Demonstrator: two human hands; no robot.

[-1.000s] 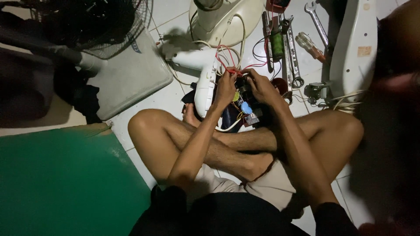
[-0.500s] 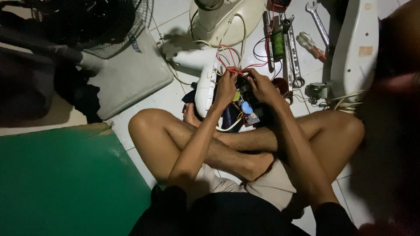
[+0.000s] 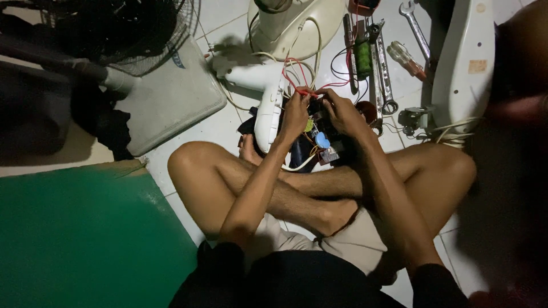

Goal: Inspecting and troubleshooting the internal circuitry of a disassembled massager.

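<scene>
I sit cross-legged on a tiled floor. My left hand [image 3: 295, 113] and my right hand [image 3: 341, 112] meet over a bundle of red wires [image 3: 297, 80] and small electrical parts in front of my shins. Both hands pinch at the wires beside a long white plastic fan housing [image 3: 268, 117]. A small blue part [image 3: 321, 139] and a dark component lie just below my fingers. What exactly each fingertip grips is too small and dark to tell beyond the wiring.
A white fan base [image 3: 297, 23] stands beyond the hands. Spanners [image 3: 383, 68], a screwdriver [image 3: 406, 59] and a green cylinder [image 3: 363, 57] lie to the far right. A white fan body [image 3: 465, 63] is on the right, a wire fan guard [image 3: 108, 28] and grey base [image 3: 171, 97] left, a green mat [image 3: 85, 239] near left.
Both hands stay at the wires with only slight finger movement; nothing else has moved.
</scene>
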